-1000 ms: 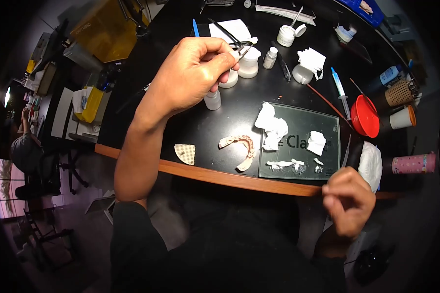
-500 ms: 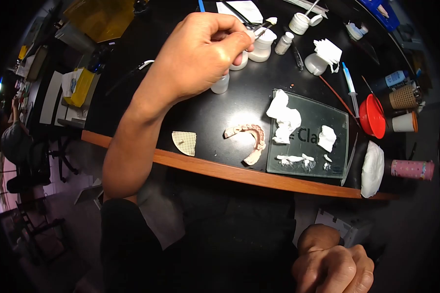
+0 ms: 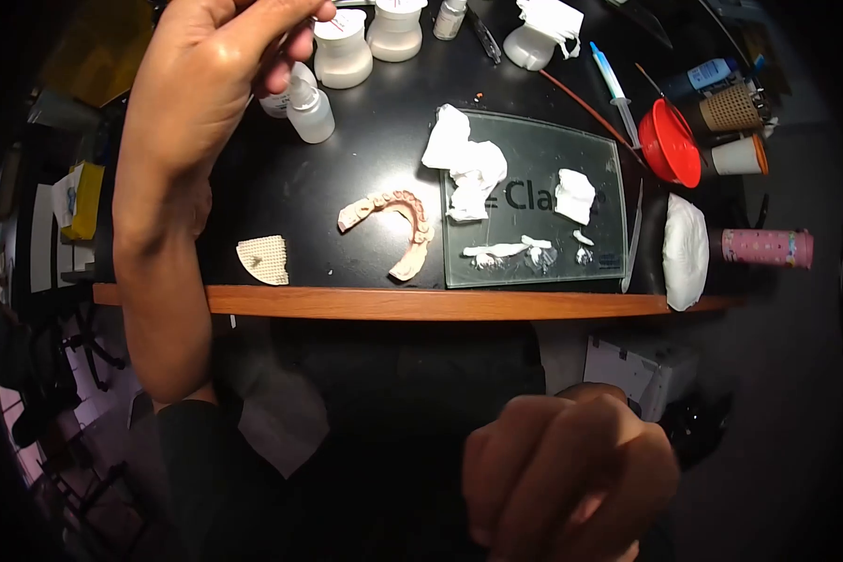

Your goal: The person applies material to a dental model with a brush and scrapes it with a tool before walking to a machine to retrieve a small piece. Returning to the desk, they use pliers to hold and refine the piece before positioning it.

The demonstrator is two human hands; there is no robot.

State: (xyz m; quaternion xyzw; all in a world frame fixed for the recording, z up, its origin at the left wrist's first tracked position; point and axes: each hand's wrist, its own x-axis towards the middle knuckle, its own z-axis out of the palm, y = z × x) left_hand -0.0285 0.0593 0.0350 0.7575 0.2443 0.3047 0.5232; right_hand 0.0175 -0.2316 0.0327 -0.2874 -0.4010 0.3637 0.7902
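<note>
My left hand (image 3: 220,70) reaches over the table at the upper left, its fingers pinched together. Its fingertips are partly cut off by the top edge, so whatever they hold cannot be made out. Just beneath them stand a small translucent dropper bottle (image 3: 311,117) and a white-capped jar (image 3: 343,61). My right hand (image 3: 571,473) is curled closed, low in front of my body and below the table edge; its contents are hidden. Between the hands on the table lie a horseshoe-shaped dental model (image 3: 410,217) and a beige perforated piece (image 3: 265,259).
A glass slab (image 3: 525,140) carries crumpled white tissue (image 3: 468,169) and white paste smears (image 3: 501,251). To its right are a syringe (image 3: 613,89), a red bowl (image 3: 670,145), a white pad (image 3: 686,253), a paper cup (image 3: 738,155) and a pink patterned cylinder (image 3: 768,246). The wooden table edge (image 3: 421,303) runs in front.
The view has shifted, so the table items appear further left and higher. My left hand is now at the top edge, and the white-tipped tool at its fingers is out of sight. My right hand appears higher.
</note>
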